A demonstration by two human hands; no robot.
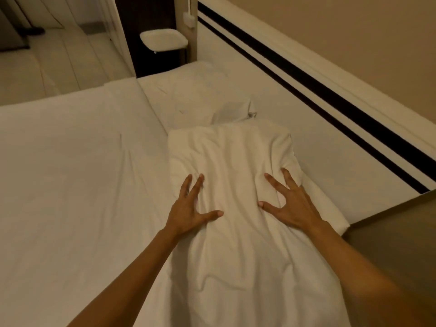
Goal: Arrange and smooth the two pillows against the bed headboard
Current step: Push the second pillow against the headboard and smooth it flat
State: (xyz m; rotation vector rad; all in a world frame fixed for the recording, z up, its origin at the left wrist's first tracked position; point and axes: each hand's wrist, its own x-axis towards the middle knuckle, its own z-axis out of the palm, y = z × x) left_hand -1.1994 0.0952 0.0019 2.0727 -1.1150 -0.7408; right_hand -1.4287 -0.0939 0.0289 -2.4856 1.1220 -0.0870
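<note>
Both hands [240, 208] flat on rumpled pillow [236, 161]

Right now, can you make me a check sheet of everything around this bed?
Surface: white-sheeted bed, sheet mostly flat with faint creases.
Job's things: wrinkled white near pillow lying beside the striped cream headboard; smoother white far pillow beyond it, their ends meeting.
Clutter: nothing seen.
Hands: left hand and right hand pressed flat on the near pillow, fingers spread, gripping nothing.
Cables: nothing seen.
Surroundings: small white rounded shelf past the bed's far side, pale tiled floor, beige wall.
</note>
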